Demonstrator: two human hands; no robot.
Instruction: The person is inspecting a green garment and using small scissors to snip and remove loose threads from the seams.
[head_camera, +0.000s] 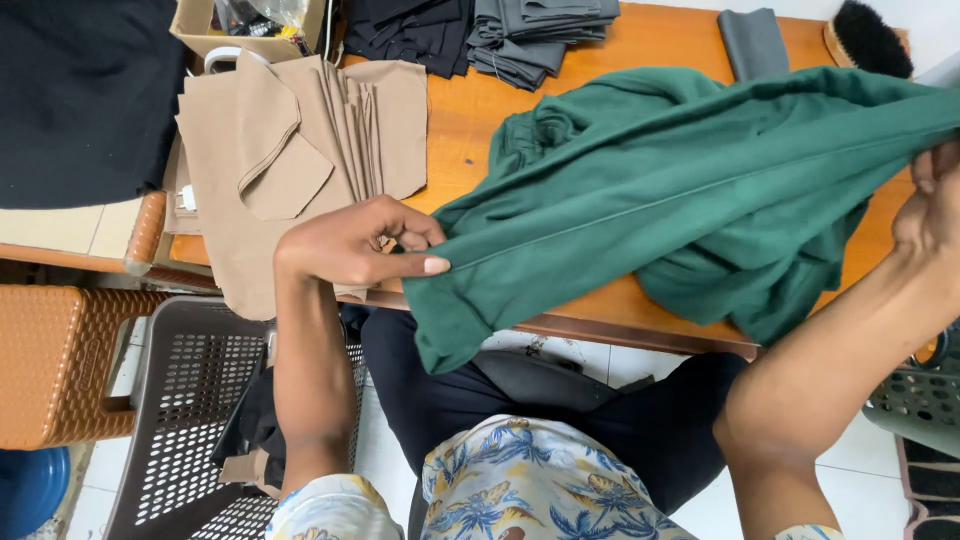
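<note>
— What do the hands hold?

— A green garment (690, 190). The left hand (355, 245) pinches its near edge, thumb pressed over curled fingers, just off the front edge of the table (460, 120). The right hand (930, 205) is at the far right of the view, closed on the cloth's other end, partly cut off by the frame.

— And the garment itself?

— Stretched in a band between both hands, lifted above the table. The rest bunches on the tabletop, with a fold hanging over the front edge toward the lap.

— What lies around it?

— A stack of tan pieces (300, 150) sits just left of the left hand, draping over the table edge. Behind that, a cardboard box (200, 30). Black cloth (400, 35) and folded grey cloth (530, 35) lie at the back. A brush (870, 40) rests at the back right corner, beside a small grey piece (752, 42).

— Below the table?

— A grey perforated basket (190, 400) on the left, next to a brown woven stool (60, 360).
</note>
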